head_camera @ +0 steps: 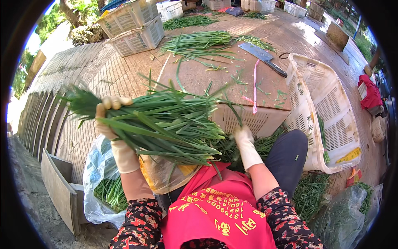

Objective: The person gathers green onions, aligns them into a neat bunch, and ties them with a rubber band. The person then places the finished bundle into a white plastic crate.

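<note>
My left hand (113,116), in a pale glove, is closed around the leafy end of a large bunch of long flat green leaves, likely garlic chives (168,124); the cut ends point right. Low in front of the board's near edge, my right hand (244,137), also gloved and slightly blurred, holds a few thin leaves (233,113). Beyond the bunch a brown board (211,74) lies on a white crate. On it are a cleaver (256,51), a pink tie strip (255,84), cut scraps and another pile of leaves (202,40).
A white plastic crate (306,102) stands tilted at the right. Stacked crates (136,39) are at the back left. An open plastic bag (99,177) holding greens lies near my left arm, beside a wooden frame (59,190). Loose greens (311,193) and another bag (335,214) lie lower right.
</note>
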Demonstrator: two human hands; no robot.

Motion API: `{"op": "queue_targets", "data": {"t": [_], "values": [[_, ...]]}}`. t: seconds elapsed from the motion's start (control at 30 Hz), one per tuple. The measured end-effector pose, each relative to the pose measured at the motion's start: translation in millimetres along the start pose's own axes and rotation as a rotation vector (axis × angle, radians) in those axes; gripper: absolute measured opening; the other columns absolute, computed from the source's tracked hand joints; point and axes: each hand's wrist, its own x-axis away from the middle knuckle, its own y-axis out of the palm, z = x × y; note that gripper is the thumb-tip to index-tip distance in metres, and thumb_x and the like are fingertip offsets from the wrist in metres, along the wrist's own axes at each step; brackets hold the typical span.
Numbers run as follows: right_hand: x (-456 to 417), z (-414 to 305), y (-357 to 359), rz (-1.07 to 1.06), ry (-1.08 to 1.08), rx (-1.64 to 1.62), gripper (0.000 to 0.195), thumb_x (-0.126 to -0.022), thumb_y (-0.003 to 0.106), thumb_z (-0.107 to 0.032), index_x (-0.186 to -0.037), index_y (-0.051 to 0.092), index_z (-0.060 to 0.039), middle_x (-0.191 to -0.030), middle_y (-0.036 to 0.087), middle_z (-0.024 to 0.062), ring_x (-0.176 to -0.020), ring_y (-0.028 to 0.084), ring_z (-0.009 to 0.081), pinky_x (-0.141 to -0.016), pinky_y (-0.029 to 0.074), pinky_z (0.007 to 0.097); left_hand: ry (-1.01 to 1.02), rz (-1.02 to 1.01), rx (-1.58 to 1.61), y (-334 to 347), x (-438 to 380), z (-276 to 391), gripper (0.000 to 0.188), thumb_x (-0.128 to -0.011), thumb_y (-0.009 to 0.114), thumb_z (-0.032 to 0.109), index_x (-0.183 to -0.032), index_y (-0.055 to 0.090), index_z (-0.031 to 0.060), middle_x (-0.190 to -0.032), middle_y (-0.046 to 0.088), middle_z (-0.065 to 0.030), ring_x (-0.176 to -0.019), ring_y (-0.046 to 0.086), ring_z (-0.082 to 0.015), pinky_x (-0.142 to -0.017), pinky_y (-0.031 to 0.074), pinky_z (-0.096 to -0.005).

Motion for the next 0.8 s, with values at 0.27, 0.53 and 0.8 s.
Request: {"op": "queue_targets", "data": {"t": [0.27, 0.53, 0.8], "values": [[54.6, -81.0, -51.1, -0.226, -0.517, 0.021, 0.067, -0.074, 0.074, -0.035, -0.132, 0.049, -0.0122, -0.128, 0.055, 0.0164, -0.120, 0.051, 0.0293, -0.103, 0.039, 0.0342, 0.002, -0.091, 0.184, -23.4, 8.5, 26.9, 0.026, -0.098, 0.045, 0.032, -0.091, 0.051, 0.0081, -0.090, 0.054, -0.0068, -0.098, 0.054, -0.0309, -0.091, 0.041, -0.0480], [82.8, -132.2, -51.9, -0.542, -0.625, -0.472, 0.045, -0.073, 0.071, 0.002, -0.116, 0.061, -0.0036, -0.105, 0.065, 0.0042, -0.088, 0.061, 0.0122, -0.078, 0.050, 0.0267, -0.033, -0.140, 0.244, -27.1, 9.1, 13.2, 0.026, -0.097, 0.047, 0.032, -0.089, 0.048, 0.0076, -0.088, 0.052, -0.0070, -0.095, 0.055, -0.0321, -0.088, 0.043, -0.0446], [70.1, -92.8, -23.8, -0.573, -0.575, -1.182, 0.026, -0.083, 0.061, 0.004, -0.108, 0.063, 0.0003, -0.094, 0.068, 0.0050, -0.081, 0.063, 0.0112, -0.072, 0.051, 0.0250, -0.030, -0.056, 0.203, -24.5, 19.4, 17.2, 0.024, -0.096, 0.049, 0.031, -0.088, 0.049, 0.0079, -0.087, 0.054, -0.0071, -0.093, 0.056, -0.0310, -0.088, 0.044, -0.0441]]}}
